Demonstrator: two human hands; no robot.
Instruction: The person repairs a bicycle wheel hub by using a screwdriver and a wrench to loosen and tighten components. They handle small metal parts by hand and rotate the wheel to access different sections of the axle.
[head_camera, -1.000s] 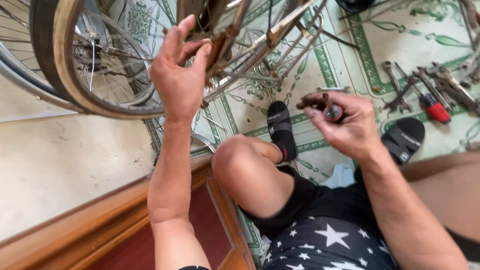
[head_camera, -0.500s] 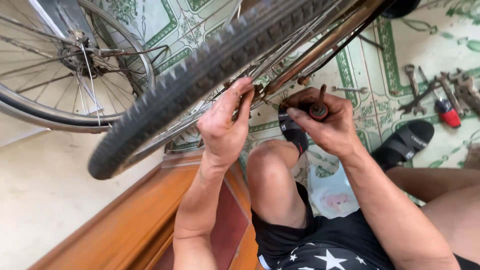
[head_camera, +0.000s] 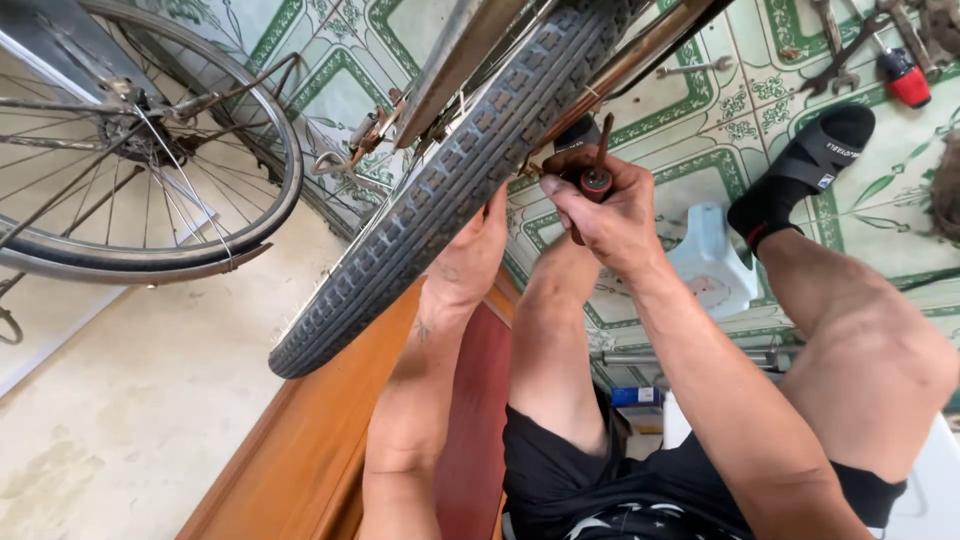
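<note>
Our right hand (head_camera: 608, 215) grips a rusty tool (head_camera: 597, 165) just beside the tyre (head_camera: 470, 170). Our left hand (head_camera: 475, 250) sits against the tyre, half hidden behind it — we cannot tell its grip. The second wheel (head_camera: 130, 160) and the floor tools (head_camera: 870, 40) are cut off at the edges.

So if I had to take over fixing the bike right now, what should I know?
Left hand: pressed against the bicycle tyre, partly hidden behind it.
Right hand: gripping a rusty tool with a red handle close by the tyre and the frame tube.
Spare wrenches lie on the tiled floor, top right.
What is done and what is left cannot be told from this view.
</note>
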